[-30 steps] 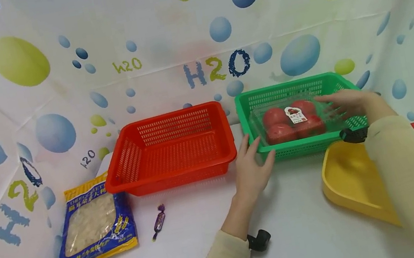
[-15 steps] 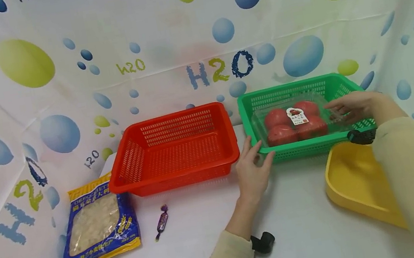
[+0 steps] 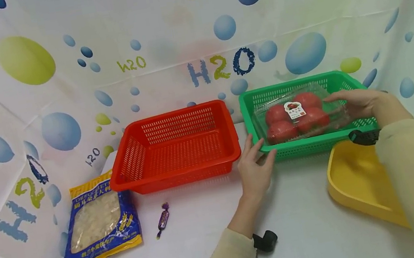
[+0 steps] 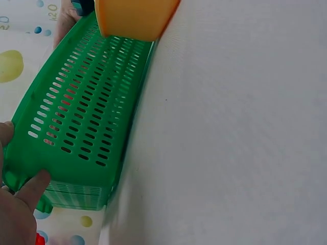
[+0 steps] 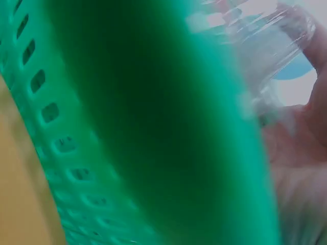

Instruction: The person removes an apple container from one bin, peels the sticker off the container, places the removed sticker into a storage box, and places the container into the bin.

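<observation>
At the right end of a clear plastic pack of tomatoes [image 3: 296, 115], my right hand [image 3: 360, 102] grips the box. The pack lies tilted inside the green basket [image 3: 316, 143], its right end raised, and bears a white label on its lid. In the right wrist view, the blurred basket wall [image 5: 138, 122] covers much of the scene, and the clear box [image 5: 276, 46] lies against my fingers. My left hand [image 3: 254, 171] touches the basket's near left corner with spread fingers. The left wrist view shows a fingertip [image 4: 37, 188] on the basket's outer wall.
A red basket [image 3: 182, 179] stands left of the green one. Farther left lie a blue and yellow pasta bag [image 3: 97, 225] and a purple wrapped candy [image 3: 162, 220]. A yellow tray [image 3: 364, 185] sits under my right forearm. A patterned sheet hangs behind.
My right hand has closed on the right end of the tomato pack, and that end has risen and tilted. My left hand has stayed at the green basket's corner.
</observation>
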`<state>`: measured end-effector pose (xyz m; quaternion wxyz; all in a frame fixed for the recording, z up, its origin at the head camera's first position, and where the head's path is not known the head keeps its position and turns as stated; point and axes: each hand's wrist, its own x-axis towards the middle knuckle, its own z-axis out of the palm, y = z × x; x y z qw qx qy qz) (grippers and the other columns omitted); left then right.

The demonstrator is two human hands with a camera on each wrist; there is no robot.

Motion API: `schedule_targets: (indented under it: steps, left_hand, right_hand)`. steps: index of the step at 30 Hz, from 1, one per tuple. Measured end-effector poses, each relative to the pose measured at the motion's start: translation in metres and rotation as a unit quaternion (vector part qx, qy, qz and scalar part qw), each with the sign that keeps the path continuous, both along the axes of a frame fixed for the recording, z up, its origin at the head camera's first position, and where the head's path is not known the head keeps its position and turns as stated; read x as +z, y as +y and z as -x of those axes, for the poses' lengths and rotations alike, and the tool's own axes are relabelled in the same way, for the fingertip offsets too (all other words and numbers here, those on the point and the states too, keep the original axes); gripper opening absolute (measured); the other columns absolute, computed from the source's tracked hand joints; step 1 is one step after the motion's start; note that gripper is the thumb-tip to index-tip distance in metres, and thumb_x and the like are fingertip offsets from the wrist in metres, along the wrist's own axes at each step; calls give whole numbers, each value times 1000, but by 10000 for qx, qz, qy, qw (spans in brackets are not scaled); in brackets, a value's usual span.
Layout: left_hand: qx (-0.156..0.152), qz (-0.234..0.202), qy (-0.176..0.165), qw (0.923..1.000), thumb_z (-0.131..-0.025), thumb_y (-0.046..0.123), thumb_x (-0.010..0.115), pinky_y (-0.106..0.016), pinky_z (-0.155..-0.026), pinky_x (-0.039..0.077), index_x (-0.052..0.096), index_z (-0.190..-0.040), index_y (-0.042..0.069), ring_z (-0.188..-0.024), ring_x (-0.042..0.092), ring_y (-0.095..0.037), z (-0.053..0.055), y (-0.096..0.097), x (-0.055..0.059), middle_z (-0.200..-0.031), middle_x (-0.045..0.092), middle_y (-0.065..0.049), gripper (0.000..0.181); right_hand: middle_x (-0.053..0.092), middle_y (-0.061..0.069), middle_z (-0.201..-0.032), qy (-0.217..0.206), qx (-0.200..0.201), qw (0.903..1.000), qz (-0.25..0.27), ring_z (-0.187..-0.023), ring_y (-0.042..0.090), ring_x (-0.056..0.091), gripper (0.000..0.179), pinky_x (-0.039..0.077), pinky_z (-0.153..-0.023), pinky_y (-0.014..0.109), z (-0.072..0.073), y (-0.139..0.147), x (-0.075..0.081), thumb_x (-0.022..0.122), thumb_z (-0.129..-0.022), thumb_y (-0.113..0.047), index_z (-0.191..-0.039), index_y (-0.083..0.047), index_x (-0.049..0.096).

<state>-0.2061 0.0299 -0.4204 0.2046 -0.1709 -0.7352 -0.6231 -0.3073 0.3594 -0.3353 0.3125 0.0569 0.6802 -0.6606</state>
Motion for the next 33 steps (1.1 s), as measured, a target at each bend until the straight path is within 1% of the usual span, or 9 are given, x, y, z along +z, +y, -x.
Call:
schedule_targets:
  steps: [5, 11, 16, 18, 20, 23, 26, 30, 33]
  left_hand:
    - [-41, -50, 17, 10000, -91, 12, 77, -28, -87, 55, 63, -132, -7, -136, 47, -38, 1, 0, -1, -152, 44, -21, 47]
    - [-14, 103, 175, 9998, -91, 14, 77, -39, -95, 52, 58, -137, -6, -137, 47, -35, 4, -2, 2, -153, 42, -22, 54]
    - [-102, 53, 53, 9999, -91, 19, 78, -46, -98, 48, 54, -143, -2, -143, 38, -30, 1, -7, 12, -156, 39, -21, 61]
    - [-151, 77, -33, 9999, -91, 20, 78, -46, -99, 48, 53, -145, 0, -144, 37, -27, -2, -9, 16, -156, 39, -20, 62]
    - [-218, 133, -55, 9997, -92, 23, 77, -43, -99, 48, 52, -146, 2, -144, 37, -25, -4, -11, 22, -156, 40, -18, 63]
    - [-360, 124, 27, 9993, -92, 24, 76, -41, -100, 48, 52, -147, 4, -143, 38, -22, -7, -16, 31, -156, 42, -12, 63]
    - [-424, -40, 181, 9989, -93, 23, 75, -41, -101, 48, 54, -146, 5, -142, 41, -19, -8, -23, 41, -154, 46, -7, 60]
    - [-425, -457, 308, 9976, -94, 16, 73, -46, -103, 48, 55, -144, 6, -135, 50, -19, -6, -38, 54, -150, 51, -4, 54]
    - [-476, -789, 142, 9956, -96, 13, 70, -46, -101, 49, 53, -147, 8, -131, 53, -25, -5, -53, 60, -147, 53, -3, 54]
  right_hand:
    - [-13, 31, -162, 223, -109, 9997, -47, -143, 55, 14, 100, 38, -107, 61, -2, -1, 1, 49, -104, -39, -150, -22, -38]
    - [0, 30, -159, 696, -538, 9958, -259, -142, 51, 17, 87, 46, -99, 63, -6, -1, 3, 54, -103, -40, -152, -14, -14]
    - [-16, 24, -163, 510, -739, 9959, 76, -145, 50, 12, 98, 41, -104, 62, -11, 0, 8, 53, -104, -39, -154, -24, -31]
    - [-19, 22, -164, 415, -837, 9955, 176, -138, 50, 26, 101, 39, -104, 61, -14, 2, 11, 53, -103, -40, -152, -27, -35]
    - [-16, 21, -163, 459, -924, 9944, 214, -123, 43, 46, 98, 41, -103, 61, -16, 2, 14, 54, -103, -41, -155, -28, -28]
    - [6, 18, -156, 622, -1037, 9923, 271, -98, 28, 61, 75, 48, -97, 59, -20, 1, 22, 55, -102, -41, -153, -29, 1]
    - [27, 11, -140, 772, -1072, 9904, 419, -91, 25, 66, 51, 54, -90, 57, -26, -5, 34, 55, -102, -40, -137, -25, 21]
    - [45, 9, -126, 780, -1053, 9886, 737, -95, 27, 68, 50, 54, -91, 56, -39, -19, 47, 56, -102, -40, -137, -25, 23]
    - [54, 7, -121, 979, -861, 9878, 855, -97, 31, 68, 47, 55, -89, 54, -52, -35, 51, 54, -102, -41, -137, -23, 28]
